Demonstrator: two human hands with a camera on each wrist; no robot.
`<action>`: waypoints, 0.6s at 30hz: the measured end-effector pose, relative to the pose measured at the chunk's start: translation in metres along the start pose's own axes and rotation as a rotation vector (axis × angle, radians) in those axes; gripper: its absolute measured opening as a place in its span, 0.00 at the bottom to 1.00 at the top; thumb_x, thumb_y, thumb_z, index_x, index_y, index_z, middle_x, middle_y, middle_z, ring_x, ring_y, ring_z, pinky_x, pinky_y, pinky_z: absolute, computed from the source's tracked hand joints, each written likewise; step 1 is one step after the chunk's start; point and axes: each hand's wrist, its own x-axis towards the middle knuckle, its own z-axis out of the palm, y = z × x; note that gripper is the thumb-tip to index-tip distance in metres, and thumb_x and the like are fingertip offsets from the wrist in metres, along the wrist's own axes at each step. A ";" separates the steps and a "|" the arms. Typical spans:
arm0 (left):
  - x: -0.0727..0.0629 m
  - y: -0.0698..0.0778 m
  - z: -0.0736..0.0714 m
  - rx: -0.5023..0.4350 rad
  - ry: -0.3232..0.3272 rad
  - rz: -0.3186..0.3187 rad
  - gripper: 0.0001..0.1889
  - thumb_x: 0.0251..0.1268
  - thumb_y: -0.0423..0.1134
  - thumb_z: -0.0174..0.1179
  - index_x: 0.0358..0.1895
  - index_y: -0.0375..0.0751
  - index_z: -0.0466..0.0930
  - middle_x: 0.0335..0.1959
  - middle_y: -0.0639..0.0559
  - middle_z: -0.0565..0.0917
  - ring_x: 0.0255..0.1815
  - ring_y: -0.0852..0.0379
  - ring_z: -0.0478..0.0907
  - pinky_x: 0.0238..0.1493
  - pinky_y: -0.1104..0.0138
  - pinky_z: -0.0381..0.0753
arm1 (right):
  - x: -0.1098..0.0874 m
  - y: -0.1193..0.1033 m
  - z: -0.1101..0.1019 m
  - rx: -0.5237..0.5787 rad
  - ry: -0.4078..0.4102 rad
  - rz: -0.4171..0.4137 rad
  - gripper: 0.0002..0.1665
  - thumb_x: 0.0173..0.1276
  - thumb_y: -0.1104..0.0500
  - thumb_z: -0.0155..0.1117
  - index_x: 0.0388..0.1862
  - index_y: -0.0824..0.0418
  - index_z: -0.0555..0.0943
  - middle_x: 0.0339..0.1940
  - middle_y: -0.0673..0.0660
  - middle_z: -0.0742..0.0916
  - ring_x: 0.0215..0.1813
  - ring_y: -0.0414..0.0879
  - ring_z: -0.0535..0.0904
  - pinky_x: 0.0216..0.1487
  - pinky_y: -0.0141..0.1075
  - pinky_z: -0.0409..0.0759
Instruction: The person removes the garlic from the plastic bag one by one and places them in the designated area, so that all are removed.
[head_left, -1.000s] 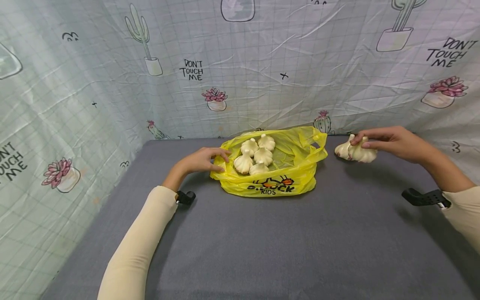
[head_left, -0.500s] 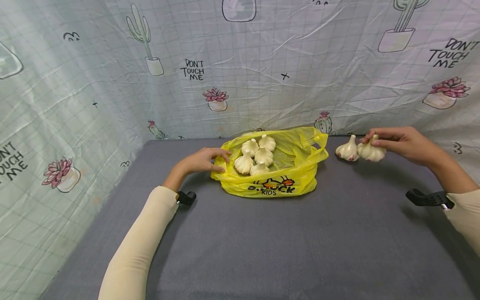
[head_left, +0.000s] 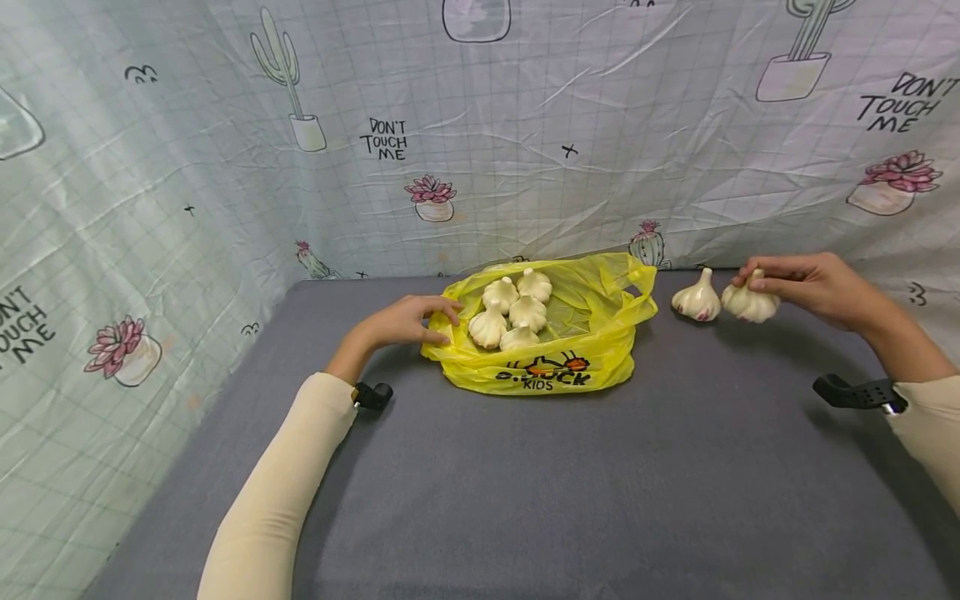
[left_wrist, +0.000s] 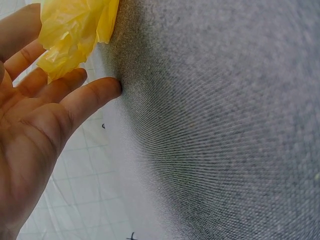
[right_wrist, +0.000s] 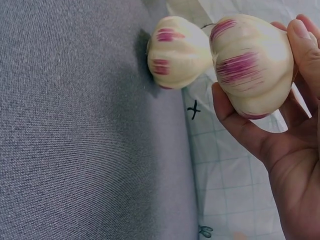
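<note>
A pale, wrinkled, gridded sheet (head_left: 502, 108) is hanging along the back and the left, showing a tall potted cactus (head_left: 288, 83), a pink succulent (head_left: 431, 190) and the words "DON'T TOUCH ME" (head_left: 387, 140). A grey tabletop (head_left: 525, 492) is stretching out below, its far edge running along the sheet. The light is looking greenish leftward, lilac toward the right.

purple-streaked garlic bulb (right_wrist: 252, 67), neck upward
</note>
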 end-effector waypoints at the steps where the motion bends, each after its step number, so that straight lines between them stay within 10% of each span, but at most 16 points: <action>1: 0.000 0.000 0.000 0.001 0.000 0.001 0.14 0.69 0.40 0.67 0.55 0.46 0.84 0.74 0.49 0.72 0.77 0.43 0.62 0.67 0.46 0.69 | 0.000 0.001 0.000 0.016 0.002 -0.003 0.14 0.70 0.82 0.53 0.51 0.82 0.79 0.46 0.48 0.90 0.54 0.33 0.83 0.45 0.22 0.79; 18: -0.001 0.000 -0.001 -0.002 -0.001 -0.003 0.14 0.69 0.40 0.67 0.55 0.45 0.83 0.74 0.49 0.72 0.77 0.43 0.62 0.68 0.45 0.68 | -0.005 0.016 -0.006 -0.053 0.079 0.189 0.14 0.75 0.73 0.58 0.56 0.75 0.81 0.47 0.42 0.90 0.49 0.30 0.83 0.39 0.25 0.79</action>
